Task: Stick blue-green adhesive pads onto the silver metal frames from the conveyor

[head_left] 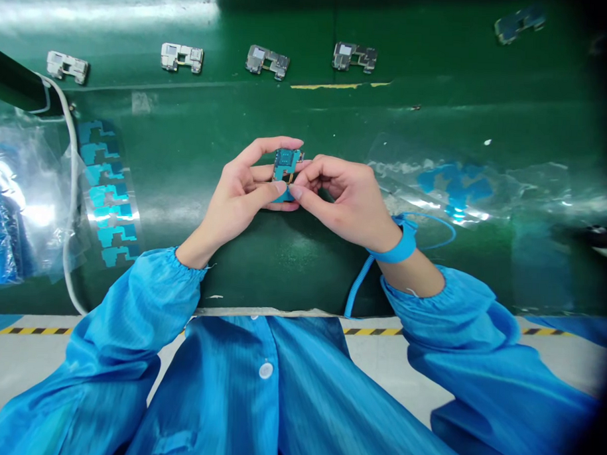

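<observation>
A small circuit board (pixel 287 164) with a blue film on it and gold contacts is held up over the green mat (pixel 292 267). My left hand (pixel 245 185) grips it from the left side between thumb and fingers. My right hand (pixel 341 199) pinches its lower right edge between thumb and forefinger. My fingers cover part of the board, so its lower portion is hidden. A blue wrist strap (pixel 400 247) circles my right wrist.
Several metal-shielded boards (pixel 267 61) lie in a row along the far mat. A sheet of blue cut-out films (pixel 108 194) and a clear plastic bag (pixel 15 211) lie left, with a white cable (pixel 71 179). Clear film with blue shapes (pixel 454 186) lies right; a coiled blue cord (pixel 358 282) runs down.
</observation>
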Demonstrator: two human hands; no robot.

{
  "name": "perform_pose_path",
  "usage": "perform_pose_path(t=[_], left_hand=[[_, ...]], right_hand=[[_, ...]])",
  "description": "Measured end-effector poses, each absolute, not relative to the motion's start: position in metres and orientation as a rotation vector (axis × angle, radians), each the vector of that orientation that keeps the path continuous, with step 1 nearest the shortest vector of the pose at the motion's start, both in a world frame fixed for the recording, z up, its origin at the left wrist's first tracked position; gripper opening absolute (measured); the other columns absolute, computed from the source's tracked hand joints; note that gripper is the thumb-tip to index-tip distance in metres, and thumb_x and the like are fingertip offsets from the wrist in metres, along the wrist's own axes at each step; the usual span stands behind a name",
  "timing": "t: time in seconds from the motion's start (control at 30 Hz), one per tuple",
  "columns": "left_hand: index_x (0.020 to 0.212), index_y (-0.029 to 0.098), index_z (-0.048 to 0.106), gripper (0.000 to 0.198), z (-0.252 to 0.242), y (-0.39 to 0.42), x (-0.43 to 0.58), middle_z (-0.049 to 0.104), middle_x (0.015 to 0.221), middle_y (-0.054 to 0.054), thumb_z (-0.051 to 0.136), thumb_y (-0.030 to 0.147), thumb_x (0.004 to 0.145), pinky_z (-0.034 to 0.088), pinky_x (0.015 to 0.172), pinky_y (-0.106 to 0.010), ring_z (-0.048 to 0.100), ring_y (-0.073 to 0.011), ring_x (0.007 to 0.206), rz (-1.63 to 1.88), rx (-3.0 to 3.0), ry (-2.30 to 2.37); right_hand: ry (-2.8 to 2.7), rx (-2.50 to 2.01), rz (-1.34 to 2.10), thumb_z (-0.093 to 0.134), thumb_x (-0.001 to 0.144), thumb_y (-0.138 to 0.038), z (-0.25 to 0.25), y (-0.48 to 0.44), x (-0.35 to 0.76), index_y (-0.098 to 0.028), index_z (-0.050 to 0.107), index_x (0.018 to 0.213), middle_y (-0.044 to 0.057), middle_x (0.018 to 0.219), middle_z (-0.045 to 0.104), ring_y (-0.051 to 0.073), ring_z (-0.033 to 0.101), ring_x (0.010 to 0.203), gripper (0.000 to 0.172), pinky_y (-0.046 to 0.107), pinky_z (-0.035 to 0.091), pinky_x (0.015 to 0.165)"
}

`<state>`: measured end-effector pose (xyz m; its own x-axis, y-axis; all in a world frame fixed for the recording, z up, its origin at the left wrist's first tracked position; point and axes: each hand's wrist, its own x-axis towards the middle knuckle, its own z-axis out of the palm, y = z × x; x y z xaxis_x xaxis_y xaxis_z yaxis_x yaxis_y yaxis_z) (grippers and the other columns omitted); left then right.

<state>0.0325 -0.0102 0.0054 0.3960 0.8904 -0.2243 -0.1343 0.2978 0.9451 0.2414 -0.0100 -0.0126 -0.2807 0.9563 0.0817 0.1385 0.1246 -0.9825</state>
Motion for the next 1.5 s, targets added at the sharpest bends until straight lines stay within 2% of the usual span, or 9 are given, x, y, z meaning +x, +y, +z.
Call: perform_pose_path(t=[0.4, 0.6, 0.77, 0.9, 1.03, 1.13, 1.3, 1.5], left_hand=[[0.155, 0.028, 0.059, 0.070, -0.001, -0.009, 0.032, 0.080, 0.145, -0.012, 0.083, 0.049, 0.092, 0.074, 0.100, -0.040, 0.084, -0.0296, 0.123, 0.816, 1.106, 0.900], [0.154, 0.029, 0.060, 0.066, -0.001, -0.009, 0.030, 0.080, 0.144, -0.009, 0.081, 0.048, 0.094, 0.074, 0.100, -0.039, 0.084, -0.0287, 0.123, 0.815, 1.091, 0.890], [0.154, 0.032, 0.060, 0.065, -0.001, -0.009, 0.029, 0.080, 0.145, -0.008, 0.081, 0.049, 0.095, 0.074, 0.100, -0.039, 0.085, -0.0278, 0.121, 0.799, 1.101, 0.884], [0.157, 0.031, 0.058, 0.067, -0.005, -0.008, 0.029, 0.078, 0.149, -0.009, 0.079, 0.051, 0.096, 0.073, 0.101, -0.039, 0.084, -0.0282, 0.123, 0.809, 1.128, 0.863], [0.156, 0.031, 0.059, 0.070, -0.014, -0.005, 0.027, 0.076, 0.153, -0.008, 0.084, 0.048, 0.092, 0.074, 0.101, -0.040, 0.083, -0.0306, 0.127, 0.857, 1.142, 0.800], [0.154, 0.031, 0.061, 0.072, -0.018, -0.002, 0.026, 0.073, 0.158, -0.007, 0.089, 0.041, 0.088, 0.075, 0.101, -0.043, 0.082, -0.0342, 0.129, 0.890, 1.131, 0.744], [0.149, 0.030, 0.065, 0.070, -0.014, -0.002, 0.025, 0.069, 0.163, -0.007, 0.091, 0.033, 0.084, 0.074, 0.103, -0.048, 0.079, -0.0392, 0.134, 0.908, 1.030, 0.779], [0.145, 0.028, 0.068, 0.062, -0.001, -0.006, 0.027, 0.070, 0.161, -0.008, 0.088, 0.029, 0.087, 0.074, 0.102, -0.050, 0.073, -0.0440, 0.142, 0.939, 0.892, 0.882]], right_hand=[[-1.573, -1.120, 1.257, 0.094, 0.088, -0.053, -0.016, -0.009, 0.242, -0.025, 0.068, 0.081, 0.001, 0.082, 0.067, 0.016, 0.056, 0.069, 0.039, 0.035, 0.051, 0.064], [-1.591, -1.106, 1.255, 0.091, 0.090, -0.044, -0.014, -0.008, 0.243, -0.025, 0.068, 0.082, 0.000, 0.082, 0.067, 0.015, 0.057, 0.068, 0.031, 0.035, 0.050, 0.064], [-1.574, -1.086, 1.245, 0.092, 0.089, -0.038, -0.013, -0.009, 0.242, -0.025, 0.069, 0.081, -0.001, 0.077, 0.065, 0.017, 0.059, 0.072, 0.027, 0.037, 0.056, 0.071], [-1.584, -1.109, 1.245, 0.091, 0.090, -0.040, -0.013, -0.009, 0.242, -0.025, 0.069, 0.081, 0.000, 0.076, 0.065, 0.018, 0.060, 0.073, 0.028, 0.037, 0.059, 0.074], [-1.578, -1.107, 1.242, 0.089, 0.091, -0.045, -0.010, -0.009, 0.244, -0.024, 0.070, 0.082, 0.002, 0.076, 0.066, 0.024, 0.072, 0.091, 0.030, 0.036, 0.059, 0.075], [-1.571, -1.098, 1.250, 0.086, 0.095, -0.050, -0.008, -0.009, 0.245, -0.023, 0.071, 0.083, 0.005, 0.083, 0.071, 0.028, 0.074, 0.104, 0.033, 0.037, 0.060, 0.079], [-1.553, -1.058, 1.289, 0.083, 0.098, -0.056, -0.003, -0.008, 0.248, -0.022, 0.075, 0.086, 0.005, 0.094, 0.077, 0.021, 0.070, 0.084, 0.037, 0.035, 0.060, 0.075], [-1.543, -1.042, 1.281, 0.081, 0.101, -0.051, -0.005, -0.009, 0.248, -0.023, 0.074, 0.088, 0.003, 0.088, 0.073, 0.018, 0.066, 0.074, 0.031, 0.035, 0.058, 0.072]])
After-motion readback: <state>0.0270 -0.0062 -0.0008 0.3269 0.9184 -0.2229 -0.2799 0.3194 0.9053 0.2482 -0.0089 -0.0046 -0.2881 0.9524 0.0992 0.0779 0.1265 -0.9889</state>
